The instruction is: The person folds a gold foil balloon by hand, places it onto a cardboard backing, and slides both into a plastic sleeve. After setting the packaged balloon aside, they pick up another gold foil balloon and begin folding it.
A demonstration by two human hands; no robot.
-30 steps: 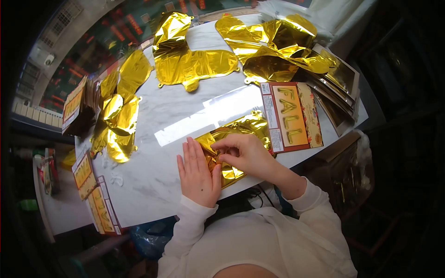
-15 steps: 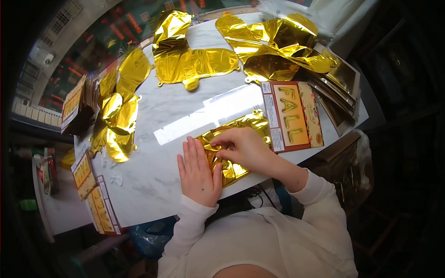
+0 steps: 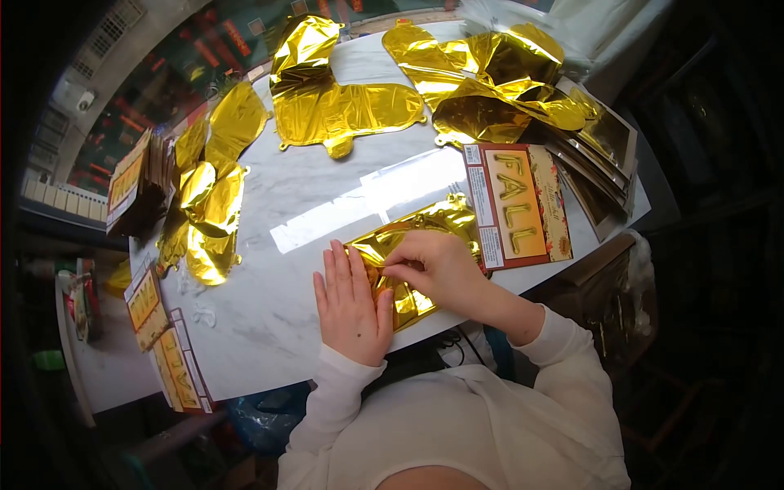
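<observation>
A gold foil balloon [image 3: 416,306] lies folded into a flat strip near the table's front edge. My left hand [image 3: 351,306] rests flat on its left end, fingers stretched out. My right hand [image 3: 441,273] is closed in a pinch on the foil beside the left fingertips; its curled fingers partly hide the pinched spot. Touching the strip's right end is a printed card packet [image 3: 516,204] that reads FALL.
More gold foil balloons [image 3: 347,114] lie spread at the back, others [image 3: 214,188] at the left and a heap [image 3: 482,82] at the back right. Stacked packets [image 3: 135,184] stand at far left, two more [image 3: 175,371] at the front-left edge. Flat dark sheets [image 3: 600,167] pile up at right.
My right hand has shifted slightly and turned, with its fingers drawn closer together on the foil. The foil under it looks flatter. My left hand has stayed in place.
</observation>
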